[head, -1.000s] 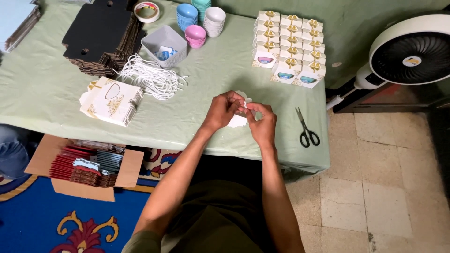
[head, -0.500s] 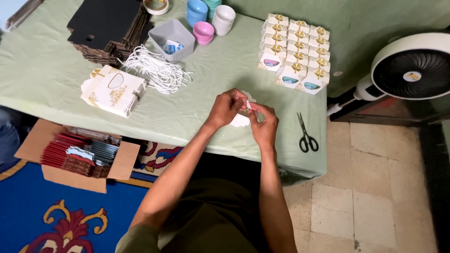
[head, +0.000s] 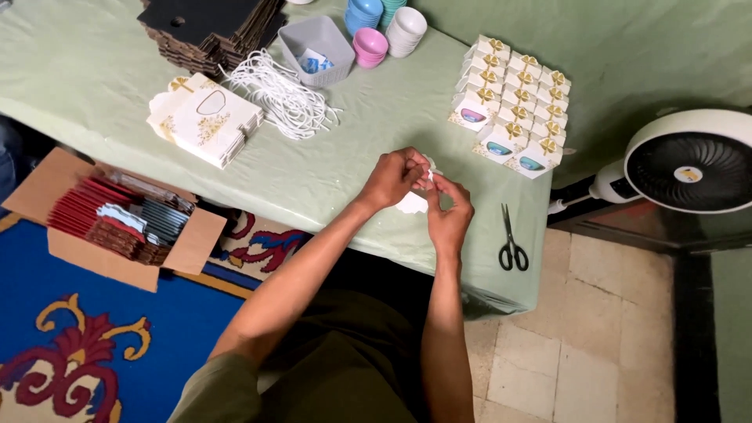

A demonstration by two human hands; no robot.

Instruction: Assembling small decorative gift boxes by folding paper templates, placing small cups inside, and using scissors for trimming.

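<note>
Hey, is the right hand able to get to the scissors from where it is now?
Probably yes. The scissors lie bare on the green tablecloth just beside the right hand, with nothing between them, but both hands hold a small white piece.

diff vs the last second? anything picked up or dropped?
Nothing picked up or dropped. Left hand and right hand still pinch the same small white piece at the table edge. Only the head camera drifted. Scissors, gift boxes and cord pile stayed put.
</note>
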